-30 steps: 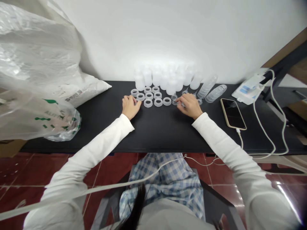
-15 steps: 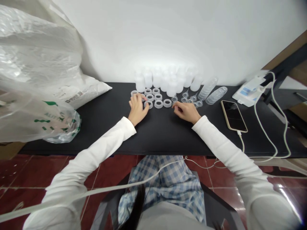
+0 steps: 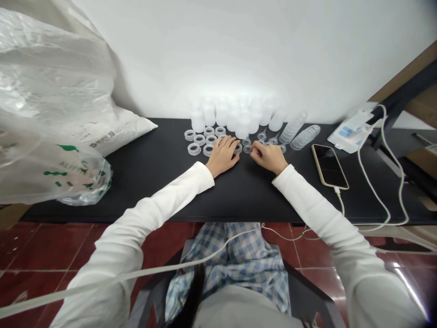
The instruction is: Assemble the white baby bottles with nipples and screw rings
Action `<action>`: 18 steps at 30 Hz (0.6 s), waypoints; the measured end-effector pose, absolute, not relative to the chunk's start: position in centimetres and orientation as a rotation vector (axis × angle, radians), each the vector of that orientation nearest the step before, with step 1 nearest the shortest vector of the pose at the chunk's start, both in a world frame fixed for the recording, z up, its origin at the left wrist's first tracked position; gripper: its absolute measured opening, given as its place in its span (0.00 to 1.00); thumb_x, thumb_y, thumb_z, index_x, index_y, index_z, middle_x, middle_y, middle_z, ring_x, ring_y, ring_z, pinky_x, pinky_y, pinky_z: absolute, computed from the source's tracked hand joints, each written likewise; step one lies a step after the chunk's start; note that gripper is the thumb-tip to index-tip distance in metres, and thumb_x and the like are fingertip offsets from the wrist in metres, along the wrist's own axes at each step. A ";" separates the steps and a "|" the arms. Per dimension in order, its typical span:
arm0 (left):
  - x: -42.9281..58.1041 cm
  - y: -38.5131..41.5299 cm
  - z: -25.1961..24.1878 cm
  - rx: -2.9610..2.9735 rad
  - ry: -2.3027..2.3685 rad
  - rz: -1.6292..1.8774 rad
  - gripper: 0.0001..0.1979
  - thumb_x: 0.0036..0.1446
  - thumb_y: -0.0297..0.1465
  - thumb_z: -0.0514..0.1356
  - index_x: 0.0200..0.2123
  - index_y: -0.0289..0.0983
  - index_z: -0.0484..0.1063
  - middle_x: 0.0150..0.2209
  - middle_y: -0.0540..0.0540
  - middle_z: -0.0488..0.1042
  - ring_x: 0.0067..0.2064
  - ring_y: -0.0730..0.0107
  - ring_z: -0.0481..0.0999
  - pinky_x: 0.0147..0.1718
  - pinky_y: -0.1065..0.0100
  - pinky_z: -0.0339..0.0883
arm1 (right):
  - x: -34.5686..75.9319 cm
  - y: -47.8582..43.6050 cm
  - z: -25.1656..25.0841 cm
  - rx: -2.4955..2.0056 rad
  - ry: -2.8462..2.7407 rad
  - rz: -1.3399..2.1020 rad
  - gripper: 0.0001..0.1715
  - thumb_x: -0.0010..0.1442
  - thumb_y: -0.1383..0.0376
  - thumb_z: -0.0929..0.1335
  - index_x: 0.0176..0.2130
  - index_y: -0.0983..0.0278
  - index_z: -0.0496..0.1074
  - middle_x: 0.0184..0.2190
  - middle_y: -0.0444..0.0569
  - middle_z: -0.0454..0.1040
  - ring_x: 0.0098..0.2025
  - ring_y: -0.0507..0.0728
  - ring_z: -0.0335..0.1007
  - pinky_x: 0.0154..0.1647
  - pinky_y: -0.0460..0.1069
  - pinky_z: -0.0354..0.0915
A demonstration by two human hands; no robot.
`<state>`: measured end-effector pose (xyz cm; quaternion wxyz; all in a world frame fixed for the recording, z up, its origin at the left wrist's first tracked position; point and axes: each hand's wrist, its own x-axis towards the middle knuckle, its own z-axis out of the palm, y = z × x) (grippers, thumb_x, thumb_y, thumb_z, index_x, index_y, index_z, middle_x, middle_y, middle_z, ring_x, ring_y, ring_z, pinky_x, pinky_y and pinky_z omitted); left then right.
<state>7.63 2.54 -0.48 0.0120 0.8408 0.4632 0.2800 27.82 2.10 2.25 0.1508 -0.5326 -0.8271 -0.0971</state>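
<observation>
Several translucent white rings (image 3: 194, 149) lie on the black table. My left hand (image 3: 223, 155) is over the rings on the right of that group, palm down, fingers apart, its fingertips near one ring (image 3: 238, 148). Just to the right, my right hand (image 3: 269, 156) has its fingers curled together beside the small clear pointed pieces (image 3: 246, 140); whatever they may hold is hidden. Behind the rings stand several frosted white bottles (image 3: 198, 122) against the wall. Two stacks of clear cups (image 3: 305, 137) lie right of the pointed pieces.
A phone (image 3: 330, 166) with a cable plugged in lies on the right, near a white power strip (image 3: 350, 132) with looping cables. Large plastic bags (image 3: 51, 82) fill the left side. The table's front edge (image 3: 218, 218) is close to my lap.
My left hand has moved right, from the left rings to the right ones, uncovering rings at the left. My right hand stays by the pointed pieces with its fingers curled.
</observation>
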 end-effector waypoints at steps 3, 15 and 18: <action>7.2 2.5 -0.7 2.590 1.420 0.867 0.20 0.66 0.30 0.53 0.59 0.36 0.69 0.61 0.38 0.75 0.69 0.51 0.66 0.68 0.48 0.53 | 28.2 2.3 2.6 -1.564 -2.440 -0.288 0.18 0.65 0.63 0.61 0.44 0.62 0.78 0.27 0.51 0.81 0.27 0.58 0.74 0.27 0.50 0.44; 6.6 1.7 0.0 2.502 1.347 0.992 0.20 0.67 0.34 0.54 0.61 0.37 0.66 0.58 0.38 0.74 0.61 0.55 0.71 0.61 0.52 0.58 | 28.3 2.6 2.3 -1.576 -2.433 -0.233 0.17 0.65 0.63 0.60 0.43 0.63 0.77 0.28 0.52 0.81 0.29 0.59 0.75 0.28 0.50 0.47; 6.4 1.6 0.1 2.472 1.335 1.016 0.18 0.69 0.36 0.52 0.58 0.37 0.67 0.55 0.38 0.75 0.58 0.56 0.73 0.58 0.54 0.61 | 28.4 2.7 2.2 -1.570 -2.419 -0.162 0.16 0.66 0.64 0.60 0.43 0.63 0.76 0.30 0.52 0.81 0.31 0.60 0.75 0.29 0.50 0.50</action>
